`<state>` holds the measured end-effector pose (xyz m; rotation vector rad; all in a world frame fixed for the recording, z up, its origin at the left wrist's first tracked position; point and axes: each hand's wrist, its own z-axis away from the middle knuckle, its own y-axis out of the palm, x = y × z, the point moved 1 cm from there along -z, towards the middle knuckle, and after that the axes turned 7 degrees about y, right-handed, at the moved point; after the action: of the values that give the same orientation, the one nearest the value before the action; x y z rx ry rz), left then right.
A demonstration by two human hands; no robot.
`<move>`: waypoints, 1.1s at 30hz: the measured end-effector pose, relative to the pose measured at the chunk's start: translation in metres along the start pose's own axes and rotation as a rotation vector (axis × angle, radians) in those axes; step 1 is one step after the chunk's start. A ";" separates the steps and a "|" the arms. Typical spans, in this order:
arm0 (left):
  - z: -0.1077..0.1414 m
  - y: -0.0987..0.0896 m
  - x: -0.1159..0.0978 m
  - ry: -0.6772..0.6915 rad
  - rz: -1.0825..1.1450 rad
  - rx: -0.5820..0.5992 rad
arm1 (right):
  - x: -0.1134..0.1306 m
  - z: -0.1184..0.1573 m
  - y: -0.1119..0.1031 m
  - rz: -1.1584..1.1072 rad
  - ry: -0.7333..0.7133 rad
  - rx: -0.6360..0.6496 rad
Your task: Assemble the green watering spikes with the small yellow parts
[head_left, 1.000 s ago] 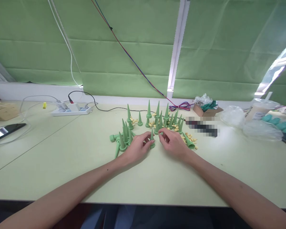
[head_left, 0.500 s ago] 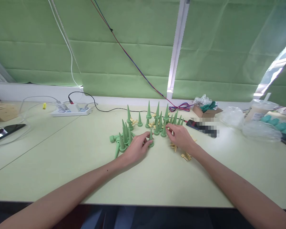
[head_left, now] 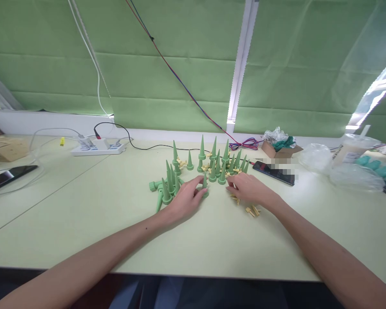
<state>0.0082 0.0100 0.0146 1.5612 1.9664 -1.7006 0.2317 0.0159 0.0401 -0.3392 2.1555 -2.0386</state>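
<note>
My left hand (head_left: 189,197) has its thumb and fingers round a green cone (head_left: 205,185) that stands upright on the table. Just left of that hand, several green cones (head_left: 166,192) stand beside a green piece lying down. My right hand (head_left: 246,187) is over small yellow parts (head_left: 234,198), its fingers bent together; what they hold, if anything, is hidden. Behind and between the hands stand several more green cones (head_left: 222,175), with small yellow pieces among them. A few loose yellow parts (head_left: 252,211) lie near my right wrist.
A black phone (head_left: 273,172) lies behind my right hand. Farther right are a cardboard box (head_left: 281,152), plastic bags and a cup (head_left: 349,151). A white power strip (head_left: 98,148) sits at the back left, with another phone (head_left: 9,177) at the far left.
My right hand has moved down slightly, away from the standing cones and toward the yellow parts. My left hand stays at its cone.
</note>
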 end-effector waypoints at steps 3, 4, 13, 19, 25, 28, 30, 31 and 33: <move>0.000 0.000 -0.001 -0.021 -0.012 -0.031 | -0.003 0.000 0.001 -0.056 -0.013 0.032; 0.000 0.000 -0.001 -0.023 -0.018 -0.048 | -0.004 -0.001 0.002 -0.073 -0.011 0.046; 0.003 0.001 -0.001 0.061 0.053 -0.207 | -0.011 -0.004 0.008 -0.081 0.002 0.096; 0.006 0.003 0.001 0.205 -0.032 -0.080 | -0.010 -0.005 0.010 -0.103 -0.032 0.123; 0.008 0.006 -0.003 0.410 -0.181 0.165 | -0.017 -0.005 0.006 -0.190 -0.083 0.190; 0.007 0.007 -0.003 0.441 -0.202 0.209 | -0.023 -0.007 0.006 -0.244 -0.112 0.243; 0.007 0.006 -0.003 0.437 -0.211 0.213 | -0.026 -0.008 0.006 -0.271 -0.132 0.255; 0.007 0.006 -0.003 0.434 -0.213 0.214 | -0.026 -0.009 0.007 -0.281 -0.140 0.257; 0.008 0.006 -0.004 0.434 -0.210 0.216 | -0.027 -0.010 0.008 -0.296 -0.152 0.250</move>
<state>0.0102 0.0010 0.0103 2.0062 2.2784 -1.8254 0.2549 0.0327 0.0316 -0.7893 1.8249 -2.3165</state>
